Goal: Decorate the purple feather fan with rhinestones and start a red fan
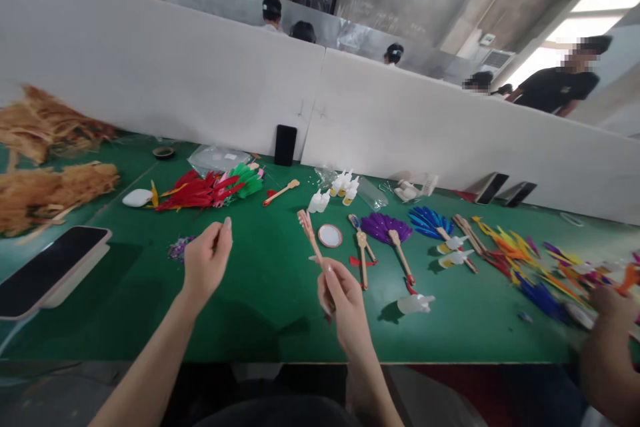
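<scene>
Right hand (343,290) holds a wooden fan handle (311,235)
Its fingers (334,279) pinch the lower part; the top pokes up past them, over the green counter (265,260). The left hand (207,257) is curled closed.

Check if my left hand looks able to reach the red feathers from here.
Probably yes: the red feathers lie just beyond your left hand, and nothing visible stands between them on the green tabletop. The hand looks curled closed, though, so it would likely need to open first.
</scene>
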`<state>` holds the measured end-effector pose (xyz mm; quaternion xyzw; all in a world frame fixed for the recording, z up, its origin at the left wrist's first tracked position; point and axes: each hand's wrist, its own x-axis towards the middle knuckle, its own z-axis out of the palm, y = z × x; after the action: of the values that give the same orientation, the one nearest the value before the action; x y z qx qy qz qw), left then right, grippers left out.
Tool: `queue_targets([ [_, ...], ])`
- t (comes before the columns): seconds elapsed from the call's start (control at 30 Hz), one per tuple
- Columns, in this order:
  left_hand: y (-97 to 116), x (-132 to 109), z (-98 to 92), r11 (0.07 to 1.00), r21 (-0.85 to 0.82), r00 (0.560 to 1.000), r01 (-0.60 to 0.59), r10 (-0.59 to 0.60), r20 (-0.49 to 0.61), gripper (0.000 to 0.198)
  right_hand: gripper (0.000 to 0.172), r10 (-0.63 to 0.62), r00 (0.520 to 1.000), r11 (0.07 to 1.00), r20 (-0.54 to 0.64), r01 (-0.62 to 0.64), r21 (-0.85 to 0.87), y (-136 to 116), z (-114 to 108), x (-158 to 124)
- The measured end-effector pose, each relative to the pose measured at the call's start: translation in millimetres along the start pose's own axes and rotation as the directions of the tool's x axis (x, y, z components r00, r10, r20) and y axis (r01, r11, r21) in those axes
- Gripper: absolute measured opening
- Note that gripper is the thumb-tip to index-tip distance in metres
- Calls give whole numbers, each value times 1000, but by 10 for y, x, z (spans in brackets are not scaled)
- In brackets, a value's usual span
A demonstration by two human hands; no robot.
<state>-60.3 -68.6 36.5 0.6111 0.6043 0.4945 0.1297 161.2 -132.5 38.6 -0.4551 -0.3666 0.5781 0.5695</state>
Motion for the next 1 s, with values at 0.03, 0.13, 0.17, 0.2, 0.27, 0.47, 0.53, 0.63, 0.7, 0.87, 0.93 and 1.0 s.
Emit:
queue_targets([
  [0.03,-197,26,-80,992,118,998,38,-45,55,39,33,-4,1000,999,-4,4,-50,91,-14,32],
  [0.13,-742,30,-294,919,333,956,210,-264,126,38,35,-16,1000,985,2,16,-173,381,-31,140],
  [0.17,-889,20,-350,878,395,939,269,-331,96,36,36,-11,1000,977,20,15,-211,474,-27,175],
  [0.2,-1013,14,-397,834,457,926,309,-374,57,33,36,-3,999,967,38,13,-253,561,-19,208],
  [0.27,-1188,22,-455,751,550,908,364,-419,-28,30,38,2,999,947,46,13,-321,716,6,266],
  [0.47,-1334,150,-449,723,594,920,352,-385,-76,33,43,-15,1000,920,16,21,-390,990,112,348],
  [0.53,-1346,177,-445,696,642,931,321,-357,-78,38,44,-30,999,917,33,41,-397,1002,148,328],
  [0.63,-1286,179,-440,700,645,947,308,-292,-135,41,44,-83,994,929,72,104,-354,967,193,258],
  [0.7,-1123,142,-398,799,522,953,297,-279,-116,41,44,-119,989,948,86,140,-288,934,218,196],
  [0.87,-324,-98,-48,933,-159,902,322,-252,351,58,46,-180,980,970,85,191,-151,856,274,38],
  [0.93,-39,-184,124,914,-276,890,296,-159,427,69,47,-188,976,971,107,202,-130,815,286,-16],
  [1.0,137,-223,250,887,-333,895,320,-167,414,63,48,-165,978,975,126,181,-129,769,283,-61],
])
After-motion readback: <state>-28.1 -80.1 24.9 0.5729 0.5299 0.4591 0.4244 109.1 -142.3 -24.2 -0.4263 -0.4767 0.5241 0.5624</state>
